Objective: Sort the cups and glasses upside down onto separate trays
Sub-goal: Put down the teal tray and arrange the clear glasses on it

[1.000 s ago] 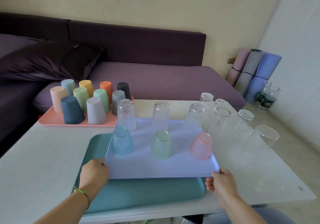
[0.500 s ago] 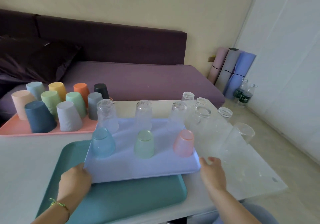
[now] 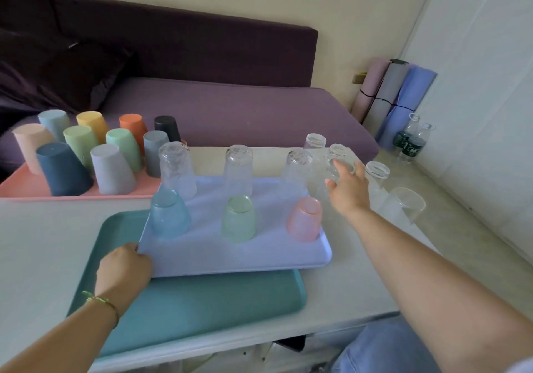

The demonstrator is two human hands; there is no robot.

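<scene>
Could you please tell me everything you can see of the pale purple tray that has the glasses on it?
The pale purple tray is a flat rectangle with rounded corners and a low rim, seemingly smooth plastic. It lies askew over the teal tray on the table. Six upside-down glasses stand on it: three clear glasses along the far side, then a blue glass, green glass and pink glass nearer. The left hand grips its near left corner; the right hand is off it.

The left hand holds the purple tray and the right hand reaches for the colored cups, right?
No. In the head view the left hand holds the purple tray, but the right hand reaches for the clear glasses.
</scene>
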